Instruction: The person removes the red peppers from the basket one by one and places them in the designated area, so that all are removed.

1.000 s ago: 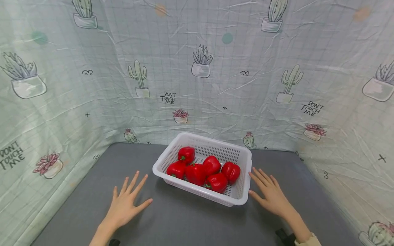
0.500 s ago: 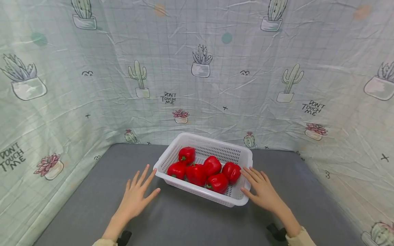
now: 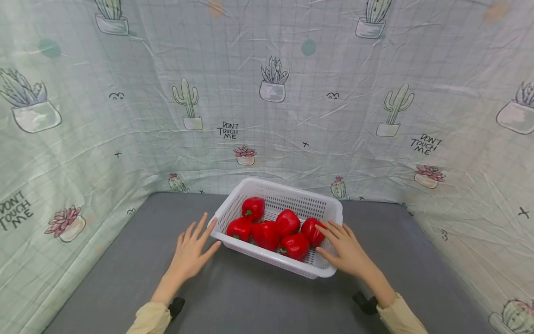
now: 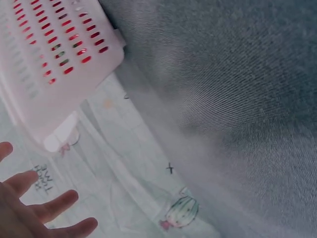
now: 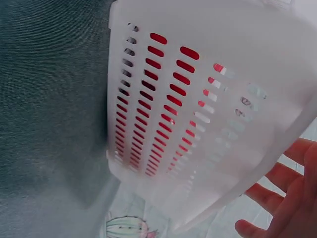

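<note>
In the head view a white plastic basket (image 3: 267, 260) with slotted walls holds several red bell peppers (image 3: 265, 235). My left hand (image 3: 188, 254), fingers spread, is beside the basket's left front corner; whether its fingertips touch the rim I cannot tell. At the right end, my right hand (image 3: 344, 248) reaches over the rim, its fingers extended near the rightmost pepper (image 3: 312, 231). The left wrist view shows the left fingers (image 4: 57, 206) apart from the basket wall (image 4: 59, 59). In the right wrist view the right fingers (image 5: 265, 198) lie beyond the basket's rim. Neither hand holds anything.
The basket stands on a grey tabletop (image 3: 258, 306), set at a slant near the back. A pale cactus-print sheet (image 3: 308, 120) hangs behind the table and along both sides. Dark straps (image 3: 366, 304) sit at the wrists.
Both hands have moved inward toward the basket. My right hand has gone from beside the right end to over its rim. The basket and peppers stay put.
</note>
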The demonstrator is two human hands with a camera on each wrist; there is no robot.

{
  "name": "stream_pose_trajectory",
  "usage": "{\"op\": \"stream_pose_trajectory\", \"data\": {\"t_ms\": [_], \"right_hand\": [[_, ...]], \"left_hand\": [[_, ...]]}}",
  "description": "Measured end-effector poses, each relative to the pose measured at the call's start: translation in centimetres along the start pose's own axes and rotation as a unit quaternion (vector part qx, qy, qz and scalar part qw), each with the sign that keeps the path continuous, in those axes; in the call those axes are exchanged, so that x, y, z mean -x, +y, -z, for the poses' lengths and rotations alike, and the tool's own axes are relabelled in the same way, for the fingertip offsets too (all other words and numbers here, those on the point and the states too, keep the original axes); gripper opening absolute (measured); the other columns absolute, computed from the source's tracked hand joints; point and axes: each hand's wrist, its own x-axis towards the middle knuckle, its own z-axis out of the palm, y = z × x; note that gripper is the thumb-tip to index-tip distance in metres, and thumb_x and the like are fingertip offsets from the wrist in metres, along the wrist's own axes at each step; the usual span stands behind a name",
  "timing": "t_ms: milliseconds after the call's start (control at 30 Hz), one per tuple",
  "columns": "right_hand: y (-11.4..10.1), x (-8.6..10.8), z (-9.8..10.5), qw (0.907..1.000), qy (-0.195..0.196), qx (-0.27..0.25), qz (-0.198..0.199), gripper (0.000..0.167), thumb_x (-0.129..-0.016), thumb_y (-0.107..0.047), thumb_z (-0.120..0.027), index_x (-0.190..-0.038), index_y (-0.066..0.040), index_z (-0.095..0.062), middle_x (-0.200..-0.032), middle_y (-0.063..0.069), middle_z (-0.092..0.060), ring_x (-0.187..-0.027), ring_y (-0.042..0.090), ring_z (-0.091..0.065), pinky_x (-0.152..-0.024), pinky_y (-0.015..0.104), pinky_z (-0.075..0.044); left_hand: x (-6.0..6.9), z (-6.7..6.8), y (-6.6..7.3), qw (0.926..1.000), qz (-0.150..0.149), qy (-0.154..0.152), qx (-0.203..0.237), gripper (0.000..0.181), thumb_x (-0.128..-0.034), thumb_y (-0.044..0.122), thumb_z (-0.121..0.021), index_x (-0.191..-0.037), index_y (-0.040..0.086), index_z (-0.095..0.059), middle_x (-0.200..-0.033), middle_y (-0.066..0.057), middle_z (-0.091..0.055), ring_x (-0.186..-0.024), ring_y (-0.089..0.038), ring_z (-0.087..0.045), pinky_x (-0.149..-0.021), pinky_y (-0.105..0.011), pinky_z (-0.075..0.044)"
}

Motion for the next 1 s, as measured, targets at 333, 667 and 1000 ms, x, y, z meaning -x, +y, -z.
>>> {"op": "stream_pose_trajectory", "data": {"t_ms": [333,667,1000], "right_hand": [[-1.0,-1.8,-0.5,0.9996,-0.005,-0.003,0.026,0.062,-0.073,-0.034,-0.069,-0.128,-0.013,-0.049,-0.133,0.011,-0.047,-0.123,0.03,-0.039,-0.1,0.059,-0.024],[-0.9,-3.2,-2.1,0.9986,0.004,0.001,0.053,0.057,-0.075,-0.033,-0.067,-0.124,-0.009,-0.052,-0.132,0.013,-0.047,-0.12,0.03,-0.041,-0.098,0.052,-0.029],[-1.1,-4.8,-2.9,0.9986,-0.027,0.001,0.045,0.061,-0.073,-0.037,-0.068,-0.127,-0.016,-0.049,-0.134,0.01,-0.045,-0.12,0.029,-0.041,-0.098,0.055,-0.029]], "left_hand": [[-1.6,-1.8,-0.5,0.9996,0.017,-0.022,0.009,0.059,-0.0885,0.05,-0.04,-0.141,0.025,-0.027,-0.149,-0.01,-0.019,-0.127,-0.042,-0.028,-0.091,-0.063,-0.024],[-3.1,-2.4,-0.2,0.9993,0.019,-0.031,0.009,0.062,-0.0876,0.047,-0.044,-0.141,0.02,-0.028,-0.149,-0.008,-0.021,-0.126,-0.044,-0.028,-0.09,-0.063,-0.025],[-4.3,-2.9,0.4,0.9993,0.023,-0.027,0.006,0.068,-0.0835,0.049,-0.049,-0.139,0.014,-0.032,-0.146,-0.01,-0.029,-0.119,-0.041,-0.036,-0.089,-0.06,-0.029]]}}
